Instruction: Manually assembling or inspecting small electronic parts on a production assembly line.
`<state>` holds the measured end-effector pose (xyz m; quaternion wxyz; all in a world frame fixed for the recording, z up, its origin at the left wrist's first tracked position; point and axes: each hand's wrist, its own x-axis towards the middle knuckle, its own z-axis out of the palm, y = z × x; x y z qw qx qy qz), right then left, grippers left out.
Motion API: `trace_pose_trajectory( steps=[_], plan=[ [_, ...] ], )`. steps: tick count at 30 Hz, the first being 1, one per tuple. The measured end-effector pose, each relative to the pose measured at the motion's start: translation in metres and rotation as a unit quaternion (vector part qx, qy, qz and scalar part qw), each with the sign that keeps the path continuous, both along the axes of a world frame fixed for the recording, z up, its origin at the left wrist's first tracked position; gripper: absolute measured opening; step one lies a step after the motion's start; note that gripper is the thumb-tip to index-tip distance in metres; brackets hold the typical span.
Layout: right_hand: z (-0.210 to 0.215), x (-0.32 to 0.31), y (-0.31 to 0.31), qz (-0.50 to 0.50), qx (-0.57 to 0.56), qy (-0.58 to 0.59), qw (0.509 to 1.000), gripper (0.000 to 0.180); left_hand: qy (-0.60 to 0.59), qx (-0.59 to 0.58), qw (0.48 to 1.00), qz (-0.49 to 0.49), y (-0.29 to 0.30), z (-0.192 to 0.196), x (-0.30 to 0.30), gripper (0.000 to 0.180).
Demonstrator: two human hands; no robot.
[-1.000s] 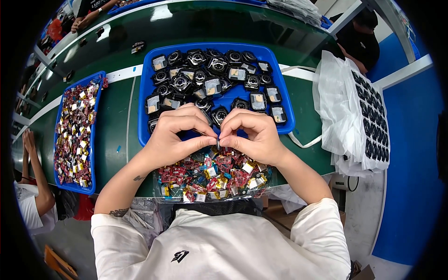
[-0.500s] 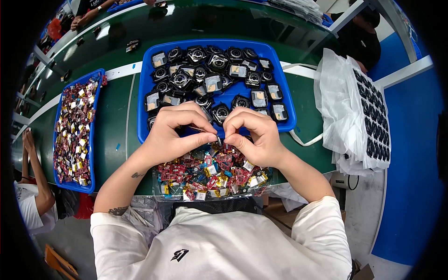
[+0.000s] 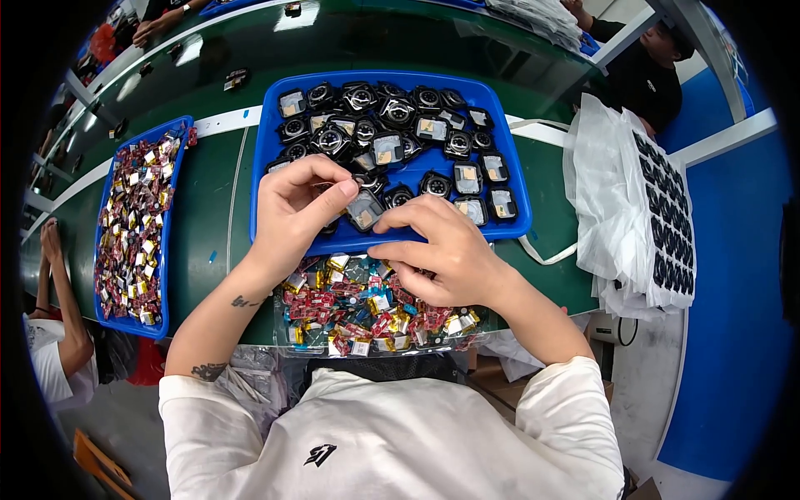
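Note:
My left hand is raised over the near left part of a blue tray, thumb and forefinger pinched together. What they hold, if anything, is too small to make out. Right beside those fingertips lies an open black watch case with a grey inside. My right hand reaches over the tray's near edge, forefinger and thumb apart, nothing visible between them. Its forefinger tip is close to that case; touching or not, I cannot tell. Below my hands sits a clear plastic tray of small red circuit boards with white and yellow parts.
Black watch cases fill much of the blue tray. A second blue tray of small boards stands at left. White sheets with rows of black pieces are stacked at right. Other people sit or stand around the green table.
My hands, fingertips together over the boards before, have parted. The left has risen toward the watch cases; the right has opened its pinch and shifted slightly down, fingers pointing left.

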<state>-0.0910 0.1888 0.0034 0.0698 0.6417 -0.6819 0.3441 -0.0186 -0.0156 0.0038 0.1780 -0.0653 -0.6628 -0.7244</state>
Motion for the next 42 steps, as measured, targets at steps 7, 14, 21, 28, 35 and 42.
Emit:
trace_pose_trajectory(
  steps=[7,14,21,28,35,42],
  plan=[
    [0.006,0.011,-0.008,-0.129,0.081,0.064,0.986,0.035,0.013,0.006,1.000,-0.006,-0.001,-0.003,0.000,0.004],
    [0.004,0.005,-0.004,-0.107,0.107,0.023,0.988,0.032,0.043,-0.042,0.998,0.006,0.004,-0.005,-0.003,0.003],
    [0.008,0.012,-0.009,-0.121,0.124,0.050,0.984,0.031,-0.025,-0.017,0.999,0.013,0.002,-0.004,-0.002,0.006],
    [-0.001,0.008,-0.007,-0.139,0.057,-0.047,0.988,0.019,-0.018,-0.034,0.999,0.008,0.004,-0.003,-0.001,0.007],
    [0.002,0.006,-0.004,-0.145,-0.142,-0.420,0.885,0.009,0.069,-0.155,0.985,-0.017,0.005,-0.002,0.000,0.004],
    [0.003,0.024,-0.011,-0.101,-0.162,-0.519,0.833,0.017,0.071,-0.237,0.969,-0.005,0.006,0.005,0.004,0.005]
  ],
)
